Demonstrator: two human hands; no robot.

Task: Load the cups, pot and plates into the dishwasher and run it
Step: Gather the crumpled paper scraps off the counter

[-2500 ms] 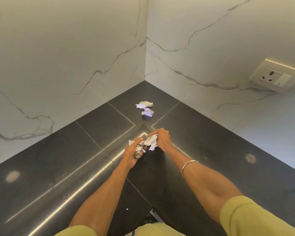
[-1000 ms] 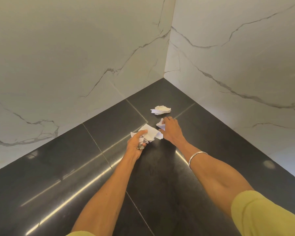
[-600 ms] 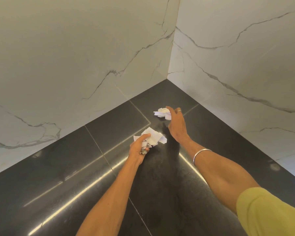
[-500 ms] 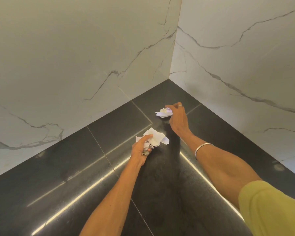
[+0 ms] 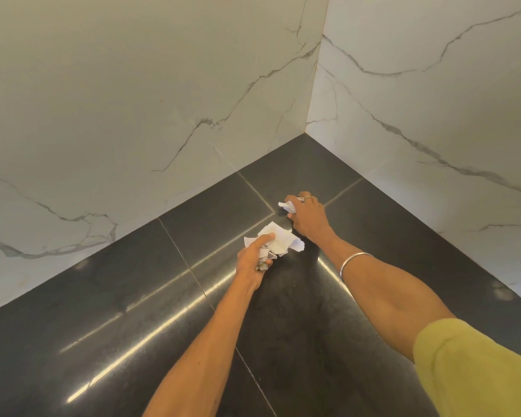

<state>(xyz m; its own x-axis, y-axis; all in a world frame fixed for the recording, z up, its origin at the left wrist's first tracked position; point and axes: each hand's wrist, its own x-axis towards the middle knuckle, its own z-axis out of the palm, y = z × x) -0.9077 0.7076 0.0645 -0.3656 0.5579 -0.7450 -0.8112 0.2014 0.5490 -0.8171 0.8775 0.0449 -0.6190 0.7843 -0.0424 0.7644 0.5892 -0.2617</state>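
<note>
The right grip [image 5: 306,216] has now reached forward and clenched the last crumpled white paper scrap [image 5: 288,206] beyond the left grip [image 5: 253,260], itself grasping a white paper wad [image 5: 278,243], so the glossy black table [image 5: 133,296] is cleared, not dishes.

Countertop corner: two paper lots.
Paper wad [image 5: 275,246] in left hand [image 5: 251,261]; behind it, smaller scrap [image 5: 287,206] under right hand [image 5: 307,219], apparently on countertop [image 5: 103,311].

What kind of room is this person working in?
Probably a kitchen corner: a polished dark stone countertop meets white marble-look walls, and both hands, the left hand and the right hand, gather crumpled paper scraps.
</note>
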